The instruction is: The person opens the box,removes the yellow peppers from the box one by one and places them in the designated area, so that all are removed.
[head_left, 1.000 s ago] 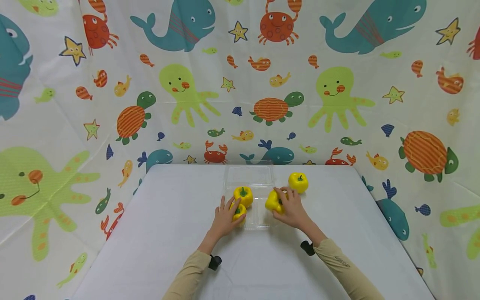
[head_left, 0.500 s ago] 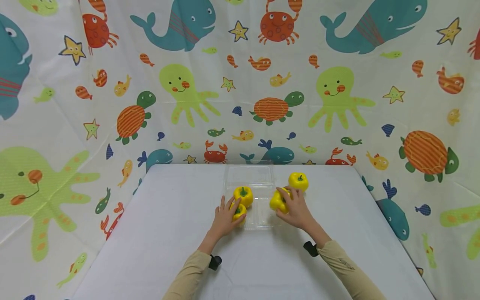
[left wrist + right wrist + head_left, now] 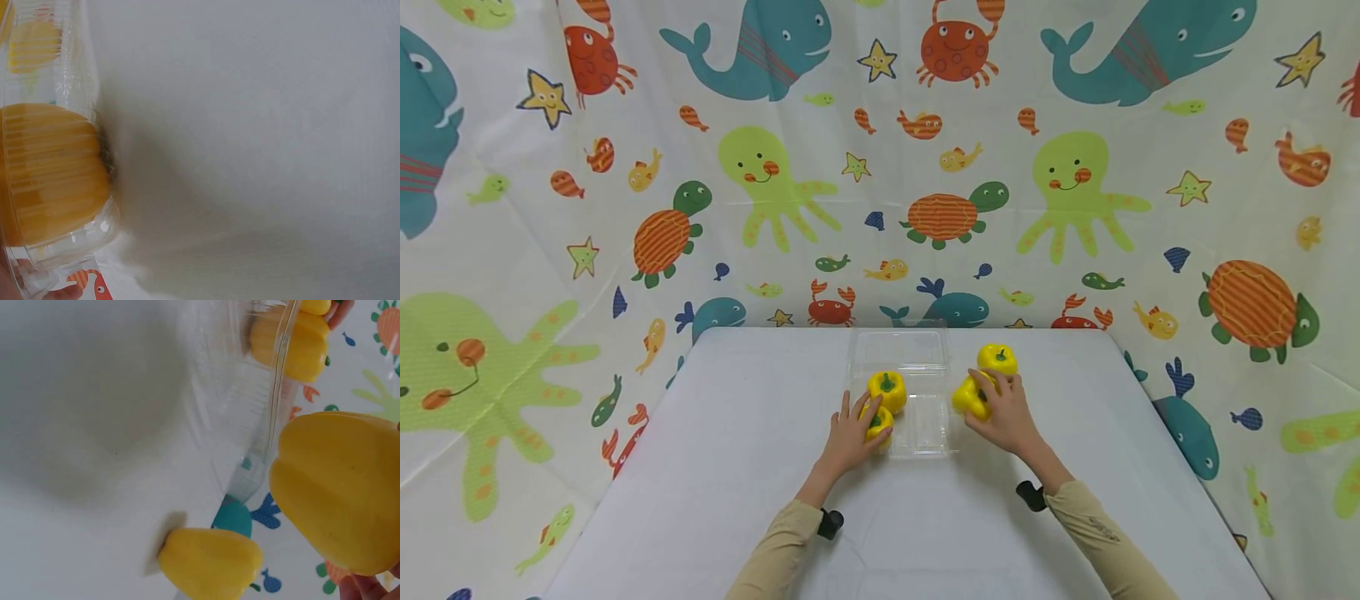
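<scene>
In the head view my right hand [image 3: 1009, 419] grips a yellow bell pepper [image 3: 967, 402] between thumb and fingers, just past the right side of a clear plastic container [image 3: 928, 435]. The right wrist view has this bell pepper [image 3: 340, 487] raised higher than the container's rim. Inside the container's left half are two more yellow bell peppers, a far one [image 3: 889, 390] and a near one [image 3: 882, 417]. My left hand [image 3: 847, 439] holds the near one, thumb on its right and index finger across its far side; its underside shows through the clear wall [image 3: 56, 175].
A fourth yellow bell pepper [image 3: 997, 358] stands on the white table [image 3: 760, 400], right behind the held one. The container's clear lid [image 3: 898, 346] lies folded back toward the far edge. A patterned sea-animal curtain [image 3: 820, 183] hangs behind and at both sides.
My right hand has carried its bell pepper rightward, from over the container's right half to beyond its right side, close to the fourth pepper. The left hand has kept its place.
</scene>
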`<state>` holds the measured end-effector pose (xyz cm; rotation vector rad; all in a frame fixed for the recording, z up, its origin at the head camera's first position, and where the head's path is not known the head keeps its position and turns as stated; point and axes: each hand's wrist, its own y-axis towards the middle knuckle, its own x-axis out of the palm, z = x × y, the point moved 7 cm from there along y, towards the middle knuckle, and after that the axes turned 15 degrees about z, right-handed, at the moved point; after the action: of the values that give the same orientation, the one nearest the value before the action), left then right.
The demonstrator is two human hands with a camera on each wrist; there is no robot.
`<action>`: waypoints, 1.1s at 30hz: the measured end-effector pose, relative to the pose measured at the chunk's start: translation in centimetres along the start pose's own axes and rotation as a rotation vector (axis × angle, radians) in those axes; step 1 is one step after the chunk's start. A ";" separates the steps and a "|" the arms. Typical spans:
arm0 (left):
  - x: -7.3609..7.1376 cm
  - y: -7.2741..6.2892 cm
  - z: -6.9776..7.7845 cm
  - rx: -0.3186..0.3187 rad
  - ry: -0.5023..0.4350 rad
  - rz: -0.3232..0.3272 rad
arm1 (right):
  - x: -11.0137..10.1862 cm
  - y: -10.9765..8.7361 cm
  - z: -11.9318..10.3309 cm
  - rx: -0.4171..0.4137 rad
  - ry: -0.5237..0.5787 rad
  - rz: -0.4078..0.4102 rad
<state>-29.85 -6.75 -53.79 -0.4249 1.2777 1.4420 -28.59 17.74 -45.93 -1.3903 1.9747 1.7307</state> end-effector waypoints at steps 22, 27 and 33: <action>-0.2 0.1 0.1 0.018 0.005 0.005 | -1.2 -0.5 3.3 0.115 -0.038 0.070; -0.2 0.1 0.1 0.015 0.002 0.001 | -1.4 -0.7 3.9 0.141 -0.048 0.077; -0.1 0.1 0.0 0.013 -0.002 0.001 | -1.5 -0.8 5.1 0.187 -0.085 0.074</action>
<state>-29.84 -6.76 -53.66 -0.4141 1.2856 1.4335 -29.41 22.90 -47.08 -1.1769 2.1039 1.5598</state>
